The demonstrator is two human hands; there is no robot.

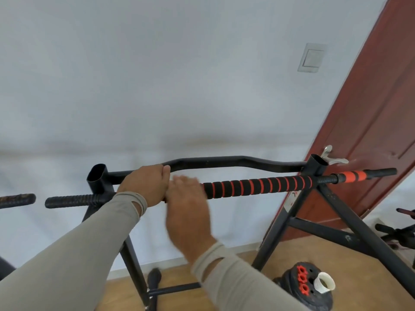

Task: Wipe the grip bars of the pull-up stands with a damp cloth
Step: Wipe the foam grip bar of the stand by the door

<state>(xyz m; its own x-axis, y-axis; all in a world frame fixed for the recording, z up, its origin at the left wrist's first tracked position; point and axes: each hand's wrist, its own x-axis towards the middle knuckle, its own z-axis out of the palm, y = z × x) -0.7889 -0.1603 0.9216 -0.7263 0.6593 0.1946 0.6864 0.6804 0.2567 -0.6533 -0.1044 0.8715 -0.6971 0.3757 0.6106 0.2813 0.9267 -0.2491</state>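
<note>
A black pull-up stand (318, 169) crosses the middle of the view. Its front grip bar (256, 184) is padded with black foam ringed in orange. Behind it runs a bent bare black bar (224, 161). My left hand (146, 185) grips the front bar left of the foam, fingers curled over the top. Just to its right my right hand (186, 198) reaches the bar, blurred, with fingers extended over it. No cloth shows in either hand.
A second black grip end (18, 199) pokes in at the left edge. A dark red door (370, 113) with a metal handle stands at right. Weight plates (307, 286) with orange nuts and a white cup lie on the wooden floor, with dumbbell bars far right.
</note>
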